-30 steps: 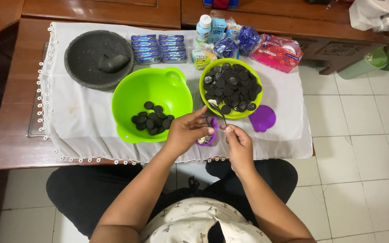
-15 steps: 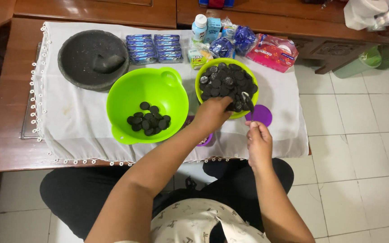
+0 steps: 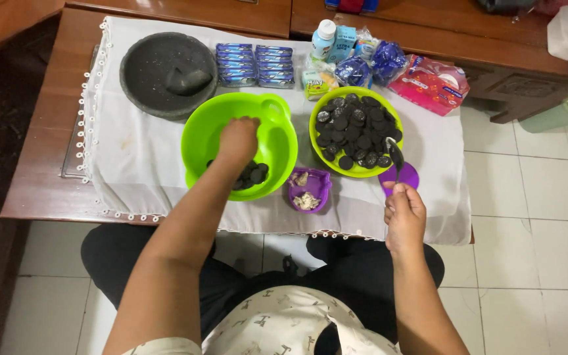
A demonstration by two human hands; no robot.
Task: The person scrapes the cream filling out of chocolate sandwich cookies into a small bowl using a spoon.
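The left hand (image 3: pixel 238 139) reaches into the big bowl (image 3: pixel 208 125), fingers curled down over the dark biscuit halves (image 3: pixel 252 174); whether it grips one I cannot tell. The right hand (image 3: pixel 403 213), right of that bowl, pinches a spoon (image 3: pixel 394 158) whose tip hangs over the full bowl (image 3: pixel 389 121). The purple cup (image 3: pixel 310 190) sits just right of the big bowl. A careless withdrawal of the arm could likely tip that cup, spilling the cream.

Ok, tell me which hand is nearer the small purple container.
Left. The left hand is in the big green bowl just left of the purple container; the right hand, holding a spoon, sits farther right.
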